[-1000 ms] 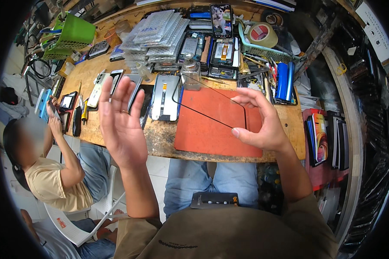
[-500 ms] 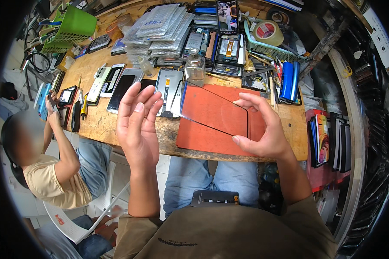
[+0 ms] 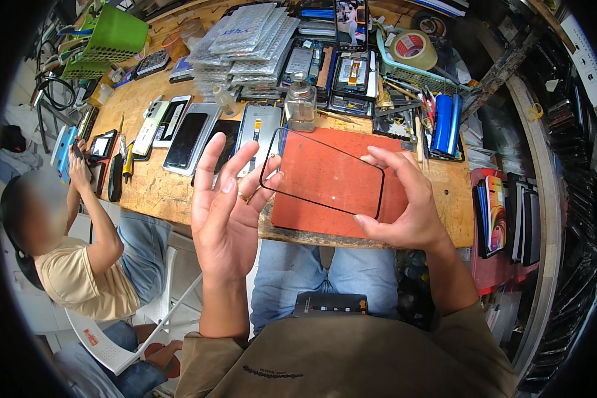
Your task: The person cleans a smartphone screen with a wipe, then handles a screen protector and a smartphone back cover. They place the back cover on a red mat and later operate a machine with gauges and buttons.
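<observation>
A thin clear glass panel [image 3: 322, 174] with a black border is held tilted above an orange mat [image 3: 298, 219] by my right hand [image 3: 404, 199], its thumb and fingers gripping the right end. My left hand [image 3: 225, 212] is open, palm turned up, fingers loosely curved beside the panel’s left end; whether they touch it I cannot tell. Behind the panel lie a silver phone screen part [image 3: 253, 139] and a dark phone [image 3: 186, 139]. A glass bottle [image 3: 300, 106] stands at the mat’s far edge.
The wooden bench [image 3: 152, 192] holds bubble-wrapped stacks [image 3: 242, 46], phone parts, tools, blue rolls [image 3: 444, 126], a tape basket and a green basket [image 3: 113, 40]. At left a seated co-worker [image 3: 93, 265] holds something dark. Packages hang or stand at right [image 3: 494, 212].
My left hand has moved right, toward the glass panel, its fingers now at the left end. My right hand and the panel have shifted slightly, the panel’s far side lower in view.
</observation>
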`<state>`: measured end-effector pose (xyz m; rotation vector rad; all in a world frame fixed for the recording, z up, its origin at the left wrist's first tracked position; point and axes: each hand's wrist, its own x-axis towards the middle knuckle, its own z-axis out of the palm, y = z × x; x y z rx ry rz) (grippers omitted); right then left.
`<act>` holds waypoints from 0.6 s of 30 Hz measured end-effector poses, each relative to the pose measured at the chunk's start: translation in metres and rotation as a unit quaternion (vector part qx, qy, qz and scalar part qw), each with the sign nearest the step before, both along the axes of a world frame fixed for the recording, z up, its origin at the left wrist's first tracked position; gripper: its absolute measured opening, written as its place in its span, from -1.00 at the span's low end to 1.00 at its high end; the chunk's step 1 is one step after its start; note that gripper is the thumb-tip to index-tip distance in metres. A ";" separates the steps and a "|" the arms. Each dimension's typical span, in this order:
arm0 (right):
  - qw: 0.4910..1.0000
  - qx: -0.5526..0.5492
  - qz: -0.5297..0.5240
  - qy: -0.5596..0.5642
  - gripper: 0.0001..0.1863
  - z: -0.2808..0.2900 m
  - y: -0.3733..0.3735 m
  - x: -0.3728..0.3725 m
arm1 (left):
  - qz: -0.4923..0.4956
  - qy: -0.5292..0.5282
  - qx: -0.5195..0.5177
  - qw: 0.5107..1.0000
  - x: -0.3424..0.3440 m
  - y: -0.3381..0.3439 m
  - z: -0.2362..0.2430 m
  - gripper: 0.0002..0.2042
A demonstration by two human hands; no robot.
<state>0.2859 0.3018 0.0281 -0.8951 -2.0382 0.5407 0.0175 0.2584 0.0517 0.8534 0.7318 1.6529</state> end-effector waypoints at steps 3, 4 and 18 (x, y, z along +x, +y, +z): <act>1.000 0.012 -0.004 -0.010 -0.06 0.001 0.000 0.000 | 0.000 0.000 -0.002 1.000 0.000 -0.003 0.000 -0.35; 1.000 0.015 -0.006 -0.014 -0.06 0.002 -0.001 0.000 | -0.001 -0.001 -0.003 1.000 -0.001 -0.003 0.001 -0.35; 1.000 0.011 -0.002 0.010 -0.07 0.002 -0.004 0.004 | 0.044 -0.017 -0.008 0.999 -0.021 -0.005 -0.006 -0.38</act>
